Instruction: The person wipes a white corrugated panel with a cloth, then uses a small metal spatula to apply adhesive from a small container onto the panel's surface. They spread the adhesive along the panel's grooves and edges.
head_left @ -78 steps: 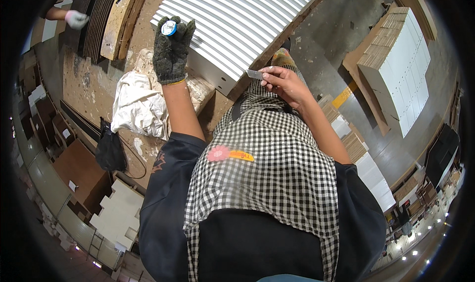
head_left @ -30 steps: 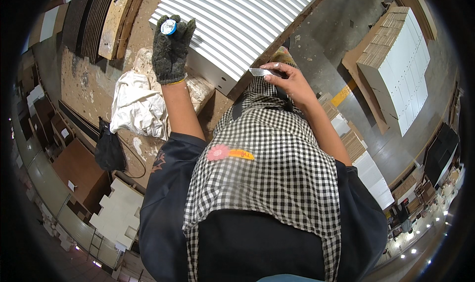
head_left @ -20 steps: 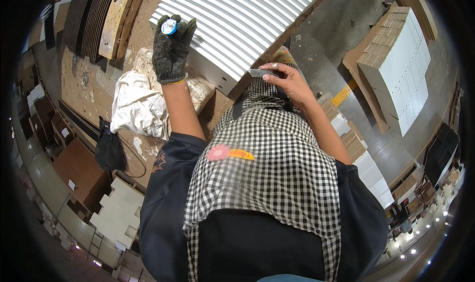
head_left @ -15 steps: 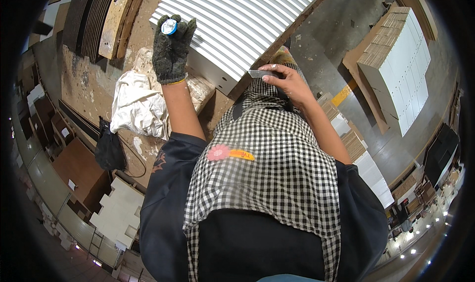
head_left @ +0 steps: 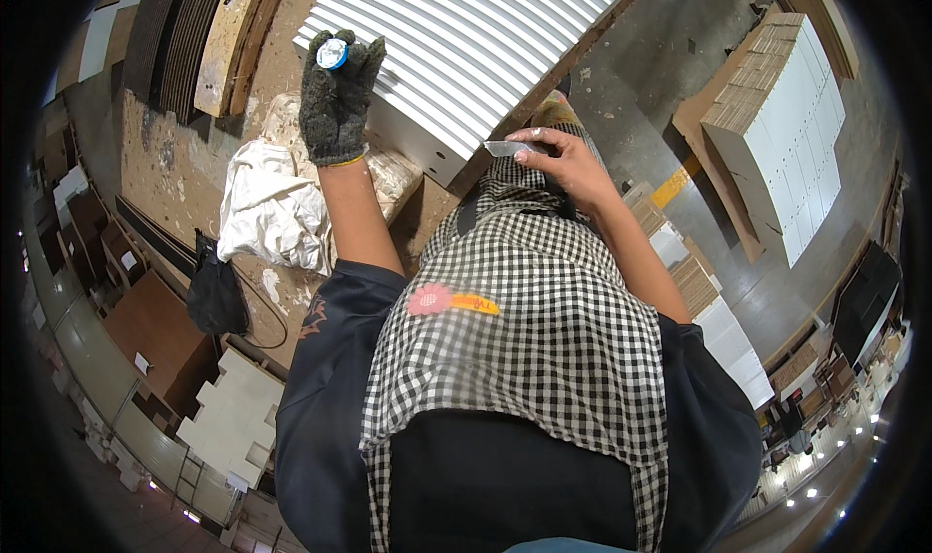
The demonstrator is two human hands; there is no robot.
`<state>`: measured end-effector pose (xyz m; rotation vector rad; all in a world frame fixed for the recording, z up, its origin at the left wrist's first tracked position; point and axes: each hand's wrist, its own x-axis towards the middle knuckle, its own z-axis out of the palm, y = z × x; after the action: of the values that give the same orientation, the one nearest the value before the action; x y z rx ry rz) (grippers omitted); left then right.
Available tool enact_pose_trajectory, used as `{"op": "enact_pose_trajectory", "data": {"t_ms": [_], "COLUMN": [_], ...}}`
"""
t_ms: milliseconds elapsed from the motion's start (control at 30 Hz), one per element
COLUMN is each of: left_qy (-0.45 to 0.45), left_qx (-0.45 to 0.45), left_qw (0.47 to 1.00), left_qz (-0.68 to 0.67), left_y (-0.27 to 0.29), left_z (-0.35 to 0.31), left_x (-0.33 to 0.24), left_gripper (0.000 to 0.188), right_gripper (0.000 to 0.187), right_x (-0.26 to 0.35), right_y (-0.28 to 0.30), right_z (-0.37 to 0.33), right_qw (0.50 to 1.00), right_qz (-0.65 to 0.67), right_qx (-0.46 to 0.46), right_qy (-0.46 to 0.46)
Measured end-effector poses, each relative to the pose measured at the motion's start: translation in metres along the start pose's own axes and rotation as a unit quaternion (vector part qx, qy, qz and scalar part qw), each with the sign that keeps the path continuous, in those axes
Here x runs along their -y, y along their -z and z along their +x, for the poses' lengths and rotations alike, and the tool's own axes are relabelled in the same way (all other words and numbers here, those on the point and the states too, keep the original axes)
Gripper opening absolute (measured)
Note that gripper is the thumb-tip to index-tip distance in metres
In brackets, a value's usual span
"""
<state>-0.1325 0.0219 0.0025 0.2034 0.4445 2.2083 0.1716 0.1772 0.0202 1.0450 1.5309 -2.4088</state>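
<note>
My left hand [head_left: 337,114], in a dark knitted glove, is raised palm up near the corner of the white panels. Its fingers are curled around a small round blue cap [head_left: 332,54] with white stuff inside. My bare right hand [head_left: 571,165] pinches a thin, flat, greyish scraper blade [head_left: 504,149] between thumb and fingers, off the near right end of the panels; whitish smears mark its fingertips. In front of both hands lies a row of white panels [head_left: 466,38] set side by side, with small dark holes in the nearest side face.
A crumpled white cloth [head_left: 272,203] lies on the stained worktable [head_left: 150,150], left of my forearm. Beside it hangs a black bag [head_left: 216,286]. Dark boards [head_left: 175,43] are stacked at far left. On the floor to the right stands a stack of white-faced panels [head_left: 777,135].
The blade in my right hand has tilted and shifted slightly left, showing more of its flat face. My left hand and the cap have stayed in place.
</note>
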Motion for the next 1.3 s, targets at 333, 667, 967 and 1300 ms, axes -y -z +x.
{"op": "enact_pose_trajectory", "data": {"t_ms": [333, 667, 967, 1300], "left_qy": [-0.005, 0.002, 0.004, 0.004], "left_qx": [0.004, 0.004, 0.010, 0.015], "left_qw": [1.000, 1.000, 1.000, 1.000], "left_qz": [0.011, 0.006, 0.001, 0.013], "left_y": [0.0024, 0.0035, 0.0029, 0.0040], "left_z": [-0.0003, -0.0004, -0.0002, -0.0010], "left_x": [-0.0004, -0.0016, -0.0017, -0.0016], "left_gripper": [0.042, 0.039, 0.039, 0.042], "right_gripper": [0.031, 0.029, 0.030, 0.036], "right_x": [-0.0017, 0.0006, -0.0034, -0.0002], "right_y": [-0.0005, -0.0011, -0.0007, -0.0027], "right_z": [0.0002, -0.0003, 0.0006, -0.0043], "right_qw": [1.000, 1.000, 0.999, 0.999], "right_qz": [0.001, 0.003, 0.031, 0.004], "right_qx": [0.009, 0.003, -0.015, 0.008], "right_qy": [-0.001, -0.011, -0.024, -0.047]}}
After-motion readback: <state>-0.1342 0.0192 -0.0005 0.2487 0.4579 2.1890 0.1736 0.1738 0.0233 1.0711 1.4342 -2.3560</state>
